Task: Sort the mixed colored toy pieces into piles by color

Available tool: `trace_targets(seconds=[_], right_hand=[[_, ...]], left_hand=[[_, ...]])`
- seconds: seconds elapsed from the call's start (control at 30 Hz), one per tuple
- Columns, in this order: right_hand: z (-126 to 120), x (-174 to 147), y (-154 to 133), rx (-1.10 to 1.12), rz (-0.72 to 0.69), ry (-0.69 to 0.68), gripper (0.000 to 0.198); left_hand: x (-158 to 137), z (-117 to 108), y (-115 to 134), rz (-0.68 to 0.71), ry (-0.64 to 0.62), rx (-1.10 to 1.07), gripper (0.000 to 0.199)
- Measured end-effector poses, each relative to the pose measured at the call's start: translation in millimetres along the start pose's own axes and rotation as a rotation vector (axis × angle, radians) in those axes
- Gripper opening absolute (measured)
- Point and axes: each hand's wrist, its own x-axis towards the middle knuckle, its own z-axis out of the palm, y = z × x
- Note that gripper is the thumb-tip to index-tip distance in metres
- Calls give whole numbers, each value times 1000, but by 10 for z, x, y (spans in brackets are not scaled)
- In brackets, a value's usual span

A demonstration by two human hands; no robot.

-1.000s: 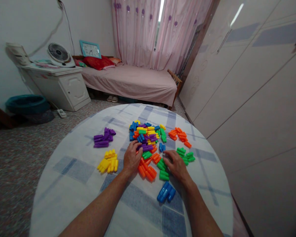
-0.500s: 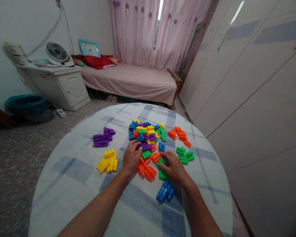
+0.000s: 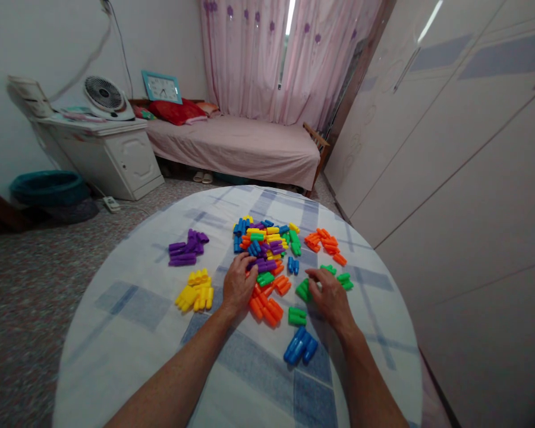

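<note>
My right hand (image 3: 332, 300) grips a green plastic building block (image 3: 303, 290) by its right side, just left of the small green group (image 3: 346, 282), which the hand partly covers. My left hand (image 3: 239, 284) lies at the near left side of the mixed pile (image 3: 267, 241), fingers apart and touching its edge by the purple blocks (image 3: 267, 266). Orange blocks (image 3: 266, 310) lie between the hands. Another green block (image 3: 297, 316) sits alone below them, with blue blocks (image 3: 300, 346) nearer me.
Purple blocks (image 3: 188, 248) and yellow blocks (image 3: 195, 292) form groups on the left of the round table (image 3: 138, 356). An orange group (image 3: 325, 242) lies at the right, and a blue block (image 3: 293, 265) sits beside the pile. A bed (image 3: 236, 142) stands beyond.
My right hand has moved right and slightly away from me with a green block, uncovering the other green block. The left hand has stayed in place.
</note>
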Motion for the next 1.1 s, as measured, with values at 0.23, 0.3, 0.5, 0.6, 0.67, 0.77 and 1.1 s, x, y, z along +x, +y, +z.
trace_targets(seconds=[0.23,0.3,0.5,0.6,0.67,0.77,1.1], right_hand=[[-132,1,257,73,131,35,29],[-131,-9,163,124,81,-70,30],[-46,-47,-107,35,-75,-260,32],[-36,-29,-61,3,-78,-179,31],[-67,-8,45,-24,-56,-63,32],[-141,8,276,-85,22,108,33],[-176,-41,633,-213,217,234,35]], left_hand=[[-4,6,3,2,4,8,25],[-4,4,3,4,3,5,25],[-3,-1,-1,7,-2,6,24],[0,-3,-4,4,-8,8,25],[1,-5,-2,3,-8,6,25],[3,-5,2,3,-5,5,25],[-2,1,-14,13,1,14,25]])
